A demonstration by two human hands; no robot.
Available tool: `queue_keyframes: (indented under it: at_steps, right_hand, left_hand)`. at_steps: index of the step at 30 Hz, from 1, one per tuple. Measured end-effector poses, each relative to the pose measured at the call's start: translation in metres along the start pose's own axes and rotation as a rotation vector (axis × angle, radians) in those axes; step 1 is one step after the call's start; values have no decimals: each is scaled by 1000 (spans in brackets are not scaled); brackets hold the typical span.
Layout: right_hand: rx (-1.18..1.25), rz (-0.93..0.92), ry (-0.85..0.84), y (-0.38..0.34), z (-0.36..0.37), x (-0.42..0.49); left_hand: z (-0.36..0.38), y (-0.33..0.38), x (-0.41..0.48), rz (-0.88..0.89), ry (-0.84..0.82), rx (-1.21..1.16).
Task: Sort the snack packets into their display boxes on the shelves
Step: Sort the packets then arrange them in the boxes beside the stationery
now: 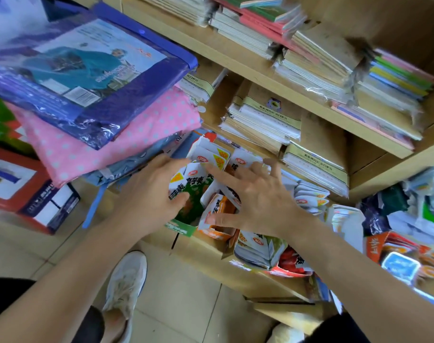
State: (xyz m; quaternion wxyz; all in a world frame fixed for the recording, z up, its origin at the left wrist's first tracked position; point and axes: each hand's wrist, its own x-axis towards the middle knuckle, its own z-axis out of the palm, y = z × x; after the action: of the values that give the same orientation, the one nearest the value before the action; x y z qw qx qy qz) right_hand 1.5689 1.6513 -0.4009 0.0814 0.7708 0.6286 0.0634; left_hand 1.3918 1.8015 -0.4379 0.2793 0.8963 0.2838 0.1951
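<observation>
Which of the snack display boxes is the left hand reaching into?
The green display box, leftmost in the front row. The left hand grips its green-and-white packets; the right hand lies spread over the orange box beside it.

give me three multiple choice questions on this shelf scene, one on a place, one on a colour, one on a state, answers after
1. Where does the pink dotted package lie?
A) on the floor
B) under the blue package
C) inside a snack box

2. What colour is the snack packet that the left hand grips?
A) purple
B) black
C) green and white

3. How is the right hand held?
A) fingers spread
B) as a fist
C) out of view

Answers:
1 B, the blue package overlaps its top.
2 C, green and white show beside the thumb.
3 A, its fingers fan out over the orange packets.
</observation>
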Motion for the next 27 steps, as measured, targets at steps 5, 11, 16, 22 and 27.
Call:
queue_keyframes:
  at_steps: [5, 11, 16, 22, 27]
  right_hand:
    - [337, 71, -5, 5, 2, 0]
    - [562, 162, 215, 19, 9, 7]
    - [483, 152, -79, 14, -1, 21]
    - [560, 130, -180, 14, -8, 28]
    - [507, 62, -194, 15, -2, 16]
  left_hand:
    - [-4, -10, 6, 6, 102, -44]
    - [-14, -3, -5, 74, -135, -176]
    - [-19, -9, -5, 120, -231, -199]
    - [-12, -10, 1, 228, -79, -144]
    - [-2, -6, 10, 294, -106, -14]
